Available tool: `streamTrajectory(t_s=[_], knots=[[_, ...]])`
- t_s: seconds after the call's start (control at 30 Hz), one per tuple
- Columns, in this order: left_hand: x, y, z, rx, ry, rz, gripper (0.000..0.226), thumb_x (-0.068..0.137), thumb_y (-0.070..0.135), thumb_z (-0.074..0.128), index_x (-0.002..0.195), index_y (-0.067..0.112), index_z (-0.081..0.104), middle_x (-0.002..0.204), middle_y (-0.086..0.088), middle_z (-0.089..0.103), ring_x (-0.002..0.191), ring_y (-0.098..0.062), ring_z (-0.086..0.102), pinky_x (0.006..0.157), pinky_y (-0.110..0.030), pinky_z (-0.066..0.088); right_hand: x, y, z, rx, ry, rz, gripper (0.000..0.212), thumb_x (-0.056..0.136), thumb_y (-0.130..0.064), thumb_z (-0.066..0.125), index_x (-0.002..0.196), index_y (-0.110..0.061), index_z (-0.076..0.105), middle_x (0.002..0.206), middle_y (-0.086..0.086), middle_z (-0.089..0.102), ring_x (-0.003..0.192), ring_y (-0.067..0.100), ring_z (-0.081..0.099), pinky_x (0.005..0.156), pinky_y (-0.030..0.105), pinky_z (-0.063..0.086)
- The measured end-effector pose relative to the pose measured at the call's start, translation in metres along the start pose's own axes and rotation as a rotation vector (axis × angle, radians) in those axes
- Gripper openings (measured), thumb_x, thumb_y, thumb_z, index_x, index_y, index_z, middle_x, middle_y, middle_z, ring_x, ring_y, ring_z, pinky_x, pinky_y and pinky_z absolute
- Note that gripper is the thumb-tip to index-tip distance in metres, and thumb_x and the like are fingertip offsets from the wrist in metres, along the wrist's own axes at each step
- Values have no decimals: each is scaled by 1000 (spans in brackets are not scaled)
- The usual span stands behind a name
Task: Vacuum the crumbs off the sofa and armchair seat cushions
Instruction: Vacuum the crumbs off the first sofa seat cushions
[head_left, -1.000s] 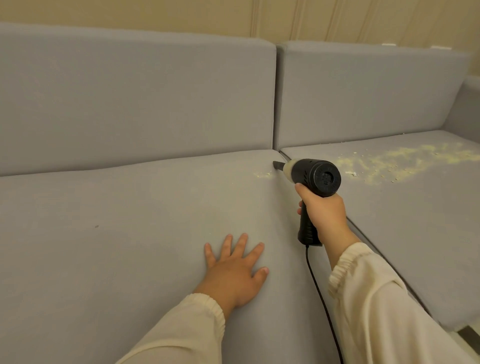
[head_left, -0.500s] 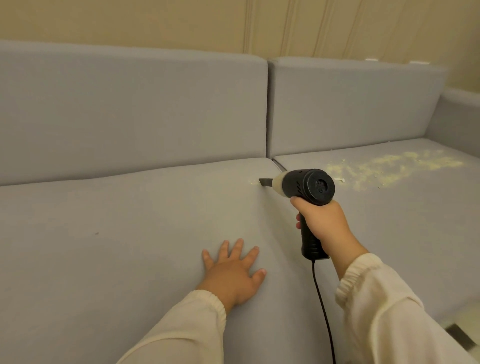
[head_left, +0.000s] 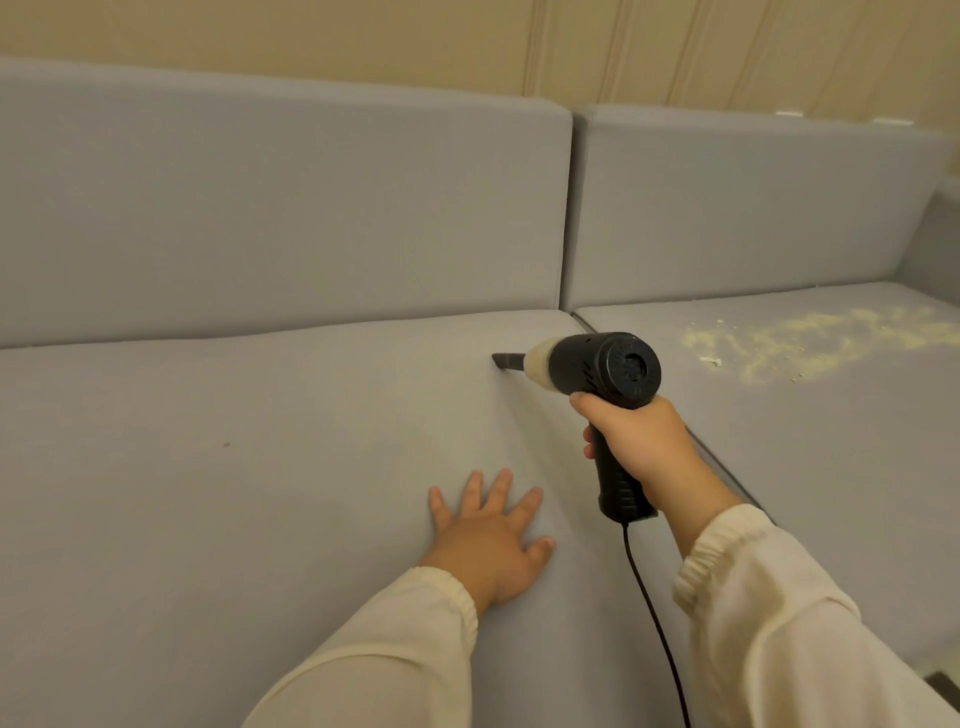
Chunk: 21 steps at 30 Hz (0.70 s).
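Grey left seat cushion (head_left: 234, 467) bears the flat, spread left hand (head_left: 488, 540); the right hand (head_left: 639, 441) grips a black handheld vacuum (head_left: 597, 371), nozzle touching it. Crumbs (head_left: 810, 338) cover the far right cushion (head_left: 831, 441).

Behind the seating runs a beige wall (head_left: 363, 47) with faint vertical ridges toward the right. Two small white fittings (head_left: 789, 127) sit just above the far backrest against it. At the bottom right corner a sliver of pale floor (head_left: 935, 670) shows, with a dark patch
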<state>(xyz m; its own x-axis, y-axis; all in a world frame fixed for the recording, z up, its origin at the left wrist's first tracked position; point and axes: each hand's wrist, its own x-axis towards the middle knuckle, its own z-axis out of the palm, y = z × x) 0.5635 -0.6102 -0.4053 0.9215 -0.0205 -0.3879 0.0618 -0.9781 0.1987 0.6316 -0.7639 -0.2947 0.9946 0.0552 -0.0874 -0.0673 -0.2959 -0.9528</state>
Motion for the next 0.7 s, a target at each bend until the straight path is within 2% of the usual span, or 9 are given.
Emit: streamTrajectory(t_s=[0.17,0.3,0.53,0.7], knots=[[-9,-3,1,10,11,22,67,102,69,18,162,49,-6,172,9,-20,158,-27,-22,117,-70,-16,-23,-1,-8,-47,-76,24,19,88,-29,80,99,-14,74,73,10,74,64,24,73,77,47,64],[-19,-8,5,-6,38,32,66,103,66,19,163,47,-2,173,9,-16,158,-25,-19,119,-67,-16,-41,2,-19,-75,-88,34,19,89,-28,80,99,-13,75,74,12,75,64,25,74,76,47,63],[-24,-15,9,-1,55,20,64,104,65,18,163,48,-2,173,10,-17,158,-24,-20,118,-67,-17,-52,12,-51,-59,150,68,17,90,-25,79,95,-10,74,87,22,77,65,25,73,65,34,58],[-20,-13,12,3,66,26,65,104,66,17,163,47,-4,173,8,-17,158,-25,-21,118,-67,-18,-31,15,-35,-34,180,62,23,86,-29,80,97,-9,74,87,20,78,65,23,73,70,40,60]])
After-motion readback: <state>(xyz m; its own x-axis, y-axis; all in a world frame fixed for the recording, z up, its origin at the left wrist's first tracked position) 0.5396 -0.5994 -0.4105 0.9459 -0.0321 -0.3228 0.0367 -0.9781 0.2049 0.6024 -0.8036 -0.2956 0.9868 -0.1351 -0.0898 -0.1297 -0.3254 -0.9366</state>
